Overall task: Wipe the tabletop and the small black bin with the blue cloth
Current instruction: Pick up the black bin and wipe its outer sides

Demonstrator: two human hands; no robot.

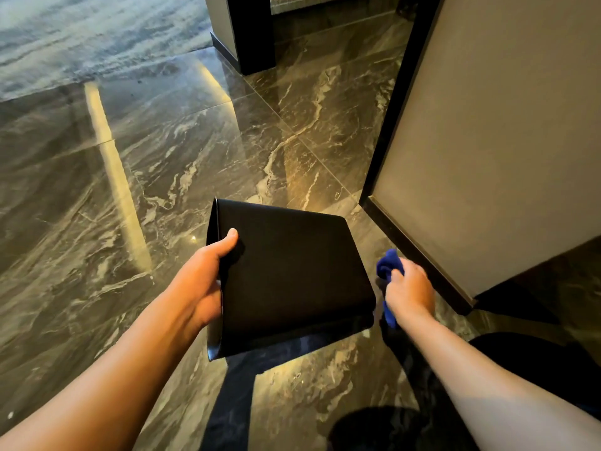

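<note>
The small black bin is tipped on its side above the marble floor, its open rim turned to the left. My left hand grips that rim, thumb on the outer wall and fingers hidden inside. To the right of the bin's base, my right hand is closed around the bunched blue cloth, which sticks out above and below the fist and sits against the bin's right end. No tabletop is in view.
A grey panel with a dark frame and skirting stands close on the right. A dark pillar rises at the back. Glossy marble floor spreads left, with carpet beyond it.
</note>
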